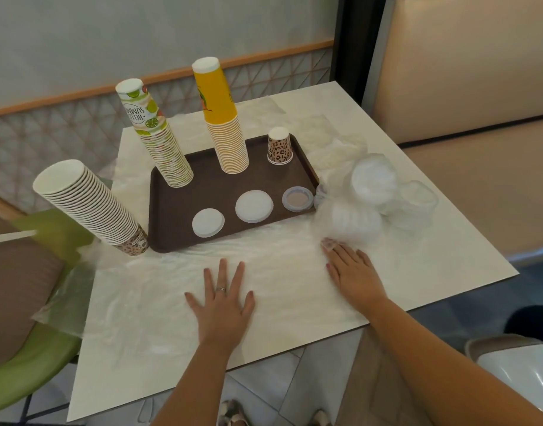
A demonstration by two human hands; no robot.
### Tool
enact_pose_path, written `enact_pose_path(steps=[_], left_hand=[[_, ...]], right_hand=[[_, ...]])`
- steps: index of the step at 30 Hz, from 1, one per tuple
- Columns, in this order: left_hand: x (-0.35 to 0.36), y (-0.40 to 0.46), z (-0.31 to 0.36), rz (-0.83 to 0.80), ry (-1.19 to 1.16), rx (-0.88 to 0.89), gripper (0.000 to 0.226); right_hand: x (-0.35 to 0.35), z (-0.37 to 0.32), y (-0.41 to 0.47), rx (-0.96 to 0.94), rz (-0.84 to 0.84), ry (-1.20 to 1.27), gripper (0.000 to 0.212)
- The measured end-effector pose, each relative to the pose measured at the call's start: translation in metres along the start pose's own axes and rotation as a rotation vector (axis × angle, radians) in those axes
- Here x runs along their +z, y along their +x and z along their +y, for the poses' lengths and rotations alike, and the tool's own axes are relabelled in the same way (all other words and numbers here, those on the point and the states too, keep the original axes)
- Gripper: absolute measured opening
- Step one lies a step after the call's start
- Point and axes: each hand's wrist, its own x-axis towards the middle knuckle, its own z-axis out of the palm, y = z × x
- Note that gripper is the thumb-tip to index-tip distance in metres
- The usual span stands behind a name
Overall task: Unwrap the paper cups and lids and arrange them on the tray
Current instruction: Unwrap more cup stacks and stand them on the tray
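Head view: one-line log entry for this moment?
left hand: flat on table | right hand: touching wrapped lids | tray: three cup stacks, three lids

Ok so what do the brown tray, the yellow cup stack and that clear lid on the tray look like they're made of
Brown tray: probably moulded plastic, matte dark brown, with a raised rounded rim.
Yellow cup stack: paper, going by the matte printed wall and thin rolled rims layered below.
Clear lid: thin see-through plastic; the tray's brown shows through its centre.

Pale wall (141, 26) (wood-railed), beige booth seat (463, 72), green chair (33, 358), tiled floor (310, 382).
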Motion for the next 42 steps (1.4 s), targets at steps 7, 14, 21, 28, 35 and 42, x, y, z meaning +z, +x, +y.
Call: enact_pose_path(steps=[7,14,21,28,35,42], left_hand=[[0.000,0.002,-0.001,0.009,0.011,0.021,0.070],[-0.017,-0.002,-0.009,0.514,-0.582,-0.015,0.031],[-0.091,0.010,-0.049,0.873,-0.996,-0.338,0.041],[-0.134,0.040,-0.118,0.762,-1.108,-0.423,0.094],[-0.155,0.064,-0.152,0.618,-1.130,-0.239,0.108],[-0.144,0.092,-0.175,0.420,-1.245,-0.154,0.094]], right_hand=[[0.000,-0.002,0.004,0.031,0.260,0.159,0.028],[-0.014,-0.062,0.005,-0.268,0.519,0.224,0.024],[-0.027,-0.151,0.030,-0.419,0.376,0.409,0.028],[-0.048,-0.254,0.075,-0.492,0.158,0.551,0.032],[-0.055,-0.338,0.109,-0.388,0.028,0.681,0.058],[-0.042,-0.365,0.130,-0.340,-0.060,0.690,0.076]])
